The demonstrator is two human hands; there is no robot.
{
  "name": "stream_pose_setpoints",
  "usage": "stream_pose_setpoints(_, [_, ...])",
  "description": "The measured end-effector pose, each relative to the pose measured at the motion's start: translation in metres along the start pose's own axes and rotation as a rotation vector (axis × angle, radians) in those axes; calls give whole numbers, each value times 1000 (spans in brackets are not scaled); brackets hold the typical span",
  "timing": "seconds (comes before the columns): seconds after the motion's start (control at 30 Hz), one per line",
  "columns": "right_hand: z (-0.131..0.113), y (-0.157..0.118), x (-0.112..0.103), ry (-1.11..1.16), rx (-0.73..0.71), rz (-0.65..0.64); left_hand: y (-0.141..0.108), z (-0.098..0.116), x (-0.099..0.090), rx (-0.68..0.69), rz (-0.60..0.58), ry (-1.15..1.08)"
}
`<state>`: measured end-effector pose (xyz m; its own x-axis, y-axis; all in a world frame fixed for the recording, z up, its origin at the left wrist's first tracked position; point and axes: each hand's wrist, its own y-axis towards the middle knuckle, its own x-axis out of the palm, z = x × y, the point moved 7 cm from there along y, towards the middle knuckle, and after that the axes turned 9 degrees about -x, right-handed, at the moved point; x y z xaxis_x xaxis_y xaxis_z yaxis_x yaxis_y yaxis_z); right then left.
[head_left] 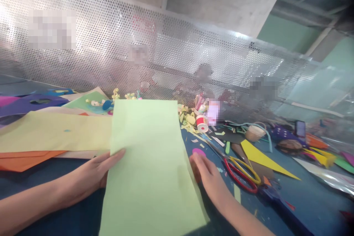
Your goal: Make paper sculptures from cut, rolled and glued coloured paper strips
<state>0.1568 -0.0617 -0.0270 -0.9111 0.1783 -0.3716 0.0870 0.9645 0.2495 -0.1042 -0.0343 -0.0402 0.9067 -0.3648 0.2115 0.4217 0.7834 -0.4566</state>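
A large pale green paper sheet stands tilted up in front of me, its lower part nearest my body. My left hand grips its left edge, thumb on the front and the other fingers behind. At the right edge is my right hand, its fingers curled against the paper and partly hidden. A magenta round piece shows just beyond those fingertips; I cannot tell whether they touch it. Right of that hand lie scissors with red handles and scissors with yellow handles, overlapping.
A yellow paper sheet and orange paper lie left. Behind the sheet are yellow scraps and a red-and-white spool. Yellow paper, a dark blue tool and a phone lie right. A perforated metal panel closes the back.
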Motion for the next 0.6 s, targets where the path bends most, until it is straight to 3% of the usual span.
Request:
stream_pose_setpoints(0.1, [3,1,5,-12,25,-66,1,1,5,-19,-107,-104])
stream_pose_setpoints(0.27, [1,3,10,-114,-95,-118,1,2,7,-37,-134,-129])
stream_pose_setpoints(0.6, [0,4,7,-327,-123,-116,6,-4,1,-2,-63,-11])
